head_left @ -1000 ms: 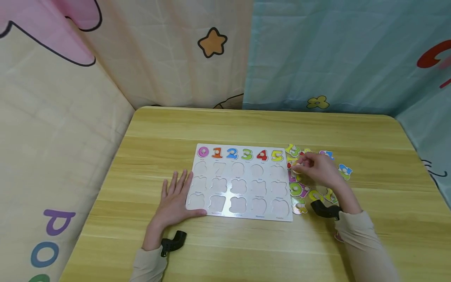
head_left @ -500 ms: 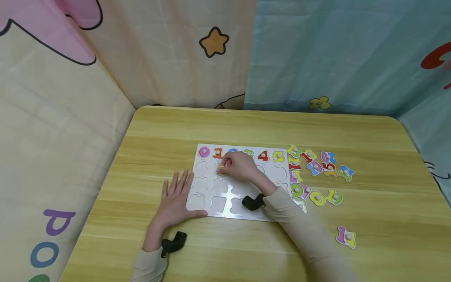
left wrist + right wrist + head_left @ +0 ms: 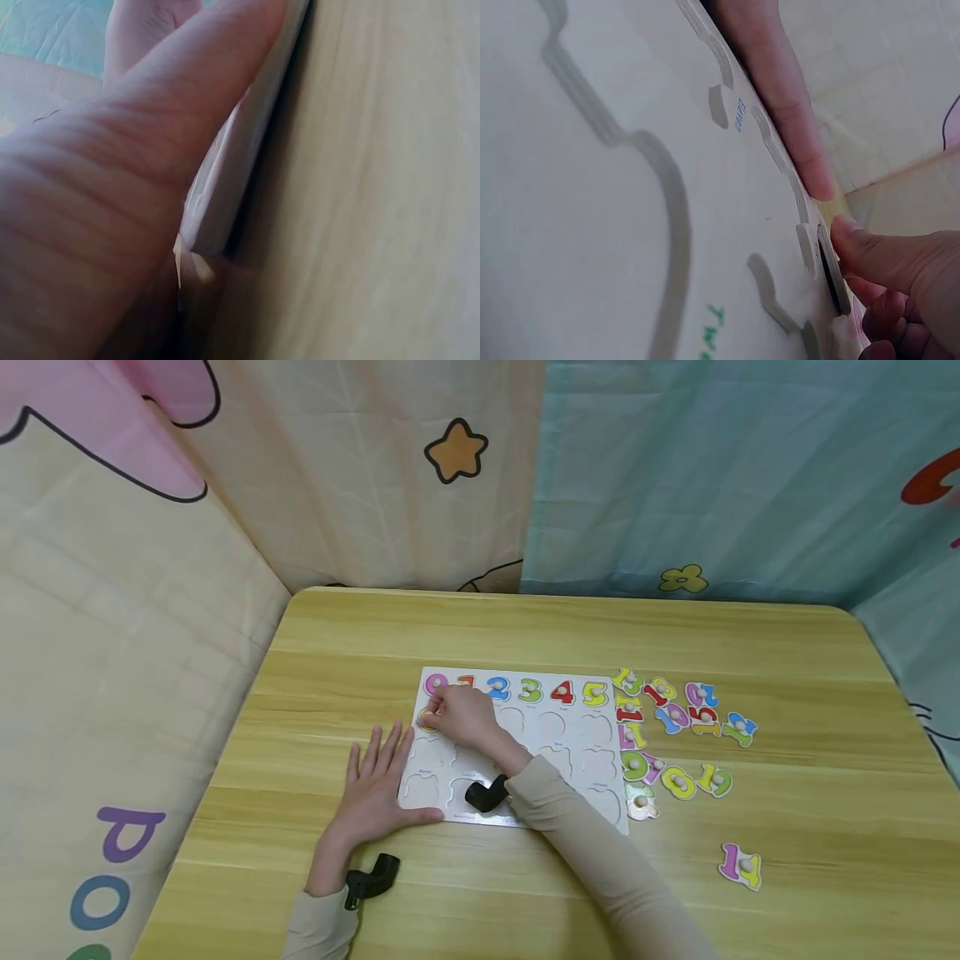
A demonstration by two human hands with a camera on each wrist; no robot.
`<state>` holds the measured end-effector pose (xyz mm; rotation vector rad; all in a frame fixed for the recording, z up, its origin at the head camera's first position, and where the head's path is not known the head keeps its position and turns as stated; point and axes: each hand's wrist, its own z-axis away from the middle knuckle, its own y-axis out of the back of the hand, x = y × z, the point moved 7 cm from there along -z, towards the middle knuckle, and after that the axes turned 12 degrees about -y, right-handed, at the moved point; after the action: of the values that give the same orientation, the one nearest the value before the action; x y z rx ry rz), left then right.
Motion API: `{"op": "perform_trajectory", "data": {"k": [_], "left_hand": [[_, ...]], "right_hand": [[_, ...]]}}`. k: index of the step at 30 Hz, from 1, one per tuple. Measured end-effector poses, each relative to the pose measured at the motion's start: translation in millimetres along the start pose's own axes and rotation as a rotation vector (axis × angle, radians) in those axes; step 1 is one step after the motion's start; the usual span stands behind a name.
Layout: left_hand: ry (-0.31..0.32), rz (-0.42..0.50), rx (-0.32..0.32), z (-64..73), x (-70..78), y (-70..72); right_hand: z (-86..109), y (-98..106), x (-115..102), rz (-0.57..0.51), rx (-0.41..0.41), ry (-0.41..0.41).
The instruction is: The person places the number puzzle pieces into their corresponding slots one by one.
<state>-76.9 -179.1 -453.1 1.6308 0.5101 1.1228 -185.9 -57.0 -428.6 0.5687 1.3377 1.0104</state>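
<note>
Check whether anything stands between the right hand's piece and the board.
Nothing visible does: the right hand holds the piece close to the board, at the second row's left end. The left hand lies at the board's edge, not between them.

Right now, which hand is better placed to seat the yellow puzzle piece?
Right hand, probably: it pinches the yellow puzzle piece at the flat white board; the left hand rests at its edge.

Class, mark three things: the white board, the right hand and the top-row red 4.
White board [image 3: 531, 722], head view: bare strip between two recesses.
Right hand [image 3: 463, 716], head view: back of the hand.
Red 4 [image 3: 562, 693], head view: middle of the numeral.
</note>
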Motion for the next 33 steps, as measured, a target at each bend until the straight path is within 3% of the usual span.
{"op": "perform_trajectory", "data": {"k": [18, 28, 33], "left_hand": [[0.011, -0.002, -0.012, 0.6, -0.4, -0.8], [0.012, -0.002, -0.012, 1.4, 0.5, -1.3], [0.009, -0.003, -0.007, 0.6, 0.5, -0.8]], "right_hand": [[-1.7, -0.7, -3.2, 0.012, 0.024, 0.009], [-2.4, -1.3, -1.7, -0.018, -0.009, 0.007], [-2.0, 1.0, 0.2, -0.011, 0.031, -0.017]]}}
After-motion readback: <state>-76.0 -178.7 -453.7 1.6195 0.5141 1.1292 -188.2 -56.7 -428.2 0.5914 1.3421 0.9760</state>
